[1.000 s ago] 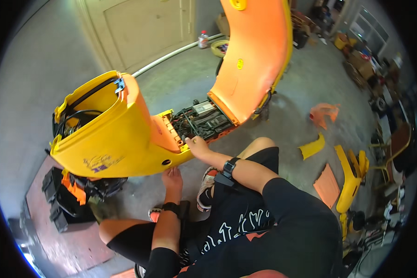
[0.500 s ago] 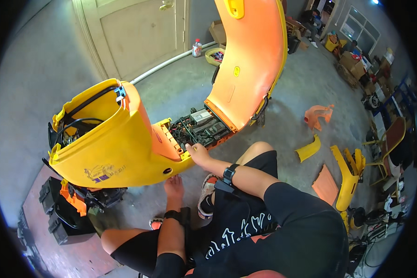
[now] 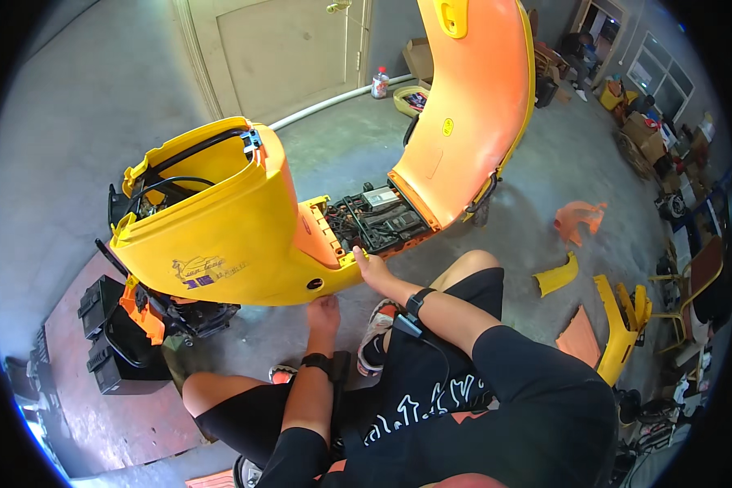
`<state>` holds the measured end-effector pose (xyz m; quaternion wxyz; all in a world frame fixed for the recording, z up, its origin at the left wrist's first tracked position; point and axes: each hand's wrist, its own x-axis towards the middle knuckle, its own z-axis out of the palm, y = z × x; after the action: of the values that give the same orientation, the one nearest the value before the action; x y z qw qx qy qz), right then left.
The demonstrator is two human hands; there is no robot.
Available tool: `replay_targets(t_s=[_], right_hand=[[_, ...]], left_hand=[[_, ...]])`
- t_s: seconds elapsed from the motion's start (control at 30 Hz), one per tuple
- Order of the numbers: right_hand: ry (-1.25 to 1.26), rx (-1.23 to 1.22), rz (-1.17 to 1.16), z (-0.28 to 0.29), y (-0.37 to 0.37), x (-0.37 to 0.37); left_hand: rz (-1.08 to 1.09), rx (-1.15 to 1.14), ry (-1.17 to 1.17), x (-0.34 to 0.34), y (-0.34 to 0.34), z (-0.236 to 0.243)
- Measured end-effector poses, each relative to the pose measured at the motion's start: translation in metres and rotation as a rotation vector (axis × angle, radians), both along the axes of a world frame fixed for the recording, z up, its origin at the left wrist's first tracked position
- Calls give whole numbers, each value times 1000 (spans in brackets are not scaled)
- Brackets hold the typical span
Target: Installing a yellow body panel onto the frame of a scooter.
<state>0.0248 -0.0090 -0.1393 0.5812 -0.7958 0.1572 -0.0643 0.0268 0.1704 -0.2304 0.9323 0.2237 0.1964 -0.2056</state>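
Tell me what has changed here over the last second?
Very little. The left hand stays pressed under the glossy yellow plastic scooter body panel, and the right hand stays at the panel's edge beside the open black wiring bay. Only the head camera's view shifted slightly; nothing was grasped or released.

Repair workshop: stripped scooter (image 3: 244, 228) on concrete floor (image 3: 545, 171), loose panels (image 3: 618, 317) right, boxes (image 3: 651, 130) far right.

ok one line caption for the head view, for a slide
Seated person, left hand under yellow scooter body panel, right hand at its open battery bay.
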Motion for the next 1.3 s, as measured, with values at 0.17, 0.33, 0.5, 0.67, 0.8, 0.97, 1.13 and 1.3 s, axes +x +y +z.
replay_targets(t_s=[0.17,0.33,0.5,0.67,0.8,0.97,1.13,1.3], right_hand=[[90,-13,-22,3,1,-4],[133,-93,-49,-14,-5,5],[152,-115,4,-15,-17,9],[190,61,11,-22,-18,9],[211,30,3,-17,-14,5],[135,-8,2,-21,-17,8],[117,20,29,-8,2,12],[97,7,-6,-8,-10,3]], left_hand=[[34,-186,44,-11,-2,20],[-4,-282,-2,-7,7,24],[-126,-434,-107,7,24,1],[-253,-433,-81,8,56,-2],[-215,-451,-53,14,79,3],[-95,-319,-84,26,95,15],[-378,15,-113,61,131,19],[-549,-132,-107,65,120,37]])
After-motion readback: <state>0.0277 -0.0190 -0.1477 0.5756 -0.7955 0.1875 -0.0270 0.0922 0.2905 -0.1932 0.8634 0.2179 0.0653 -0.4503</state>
